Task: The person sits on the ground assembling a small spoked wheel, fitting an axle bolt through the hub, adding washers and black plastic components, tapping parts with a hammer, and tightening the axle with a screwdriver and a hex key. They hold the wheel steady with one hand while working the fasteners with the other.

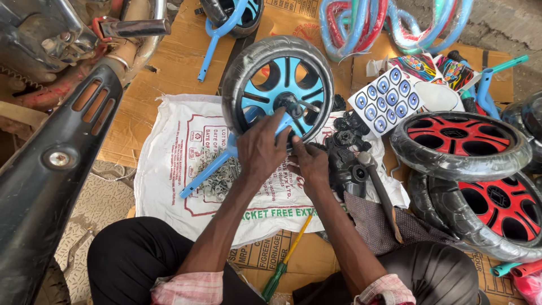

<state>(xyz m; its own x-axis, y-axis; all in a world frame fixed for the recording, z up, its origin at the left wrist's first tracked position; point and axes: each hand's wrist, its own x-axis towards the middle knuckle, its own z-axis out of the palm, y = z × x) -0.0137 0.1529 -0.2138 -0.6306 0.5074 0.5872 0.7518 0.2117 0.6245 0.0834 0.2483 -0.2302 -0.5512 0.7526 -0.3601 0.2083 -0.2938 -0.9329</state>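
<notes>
the blue-spoked wheel (pixel 277 85) with a grey tyre stands tilted on a white woven sack (pixel 169 152) at the centre of the view, a light blue fork (pixel 212 166) running from its hub down toward 8 o'clock. the left hand (pixel 261 149) lies over the lower rim and fork, fingers curled around the fork near the hub. the right hand (pixel 310 164), just at 4 o'clock of the hub, is pinched on something small there; what it holds i cannot tell. a heap of bolts (pixel 220 175) lies on the sack at 8 o'clock of the wheel. at 3 o'clock sit black plastic parts (pixel 347 138) and a sheet of round stickers (pixel 387 101); farther right, two red-spoked wheels (pixel 463 144). a hammer (pixel 378 183) lies at 4 o'clock, a green-handled screwdriver (pixel 282 265) at 6 o'clock.
</notes>
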